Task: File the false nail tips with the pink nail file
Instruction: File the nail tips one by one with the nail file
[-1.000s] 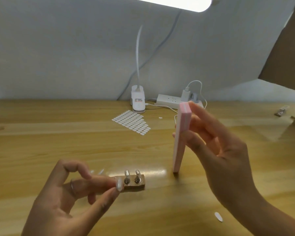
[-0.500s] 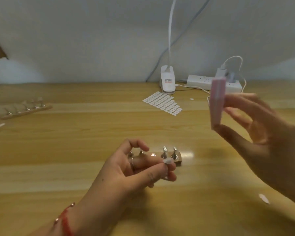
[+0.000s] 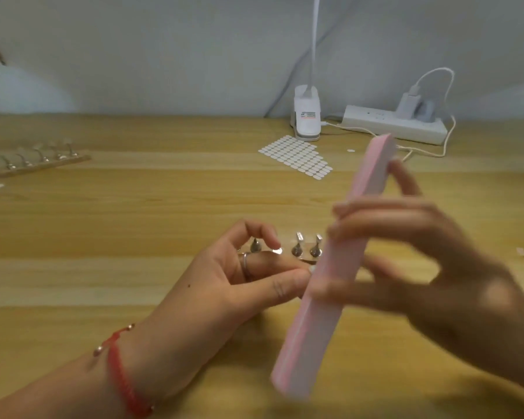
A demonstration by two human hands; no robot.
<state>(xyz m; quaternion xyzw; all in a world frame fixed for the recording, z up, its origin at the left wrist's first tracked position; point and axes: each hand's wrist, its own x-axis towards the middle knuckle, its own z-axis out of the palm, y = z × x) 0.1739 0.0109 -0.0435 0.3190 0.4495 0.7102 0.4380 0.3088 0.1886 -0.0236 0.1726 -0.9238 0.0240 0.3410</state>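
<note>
My right hand [image 3: 430,264] grips the long pink nail file [image 3: 330,282] near its middle, blurred by motion. The file slants from upper right to lower left across the centre. My left hand [image 3: 239,285] pinches a small clear false nail tip [image 3: 311,269] between thumb and forefinger. The tip touches the file's left face. Just behind my left fingers stands a small wooden nail stand [image 3: 303,252] with metal pegs.
A second wooden stand [image 3: 40,164] with several pegs lies far left. A sheet of white adhesive dots [image 3: 297,157], a white lamp clamp [image 3: 306,116] and a power strip [image 3: 394,124] with cable sit at the back. A loose nail tip [image 3: 521,252] lies at right.
My right hand brought the file down and left from beside the power strip until it meets the nail tip. The camera tilted down. My left hand stays by the stand, still pinching the tip.
</note>
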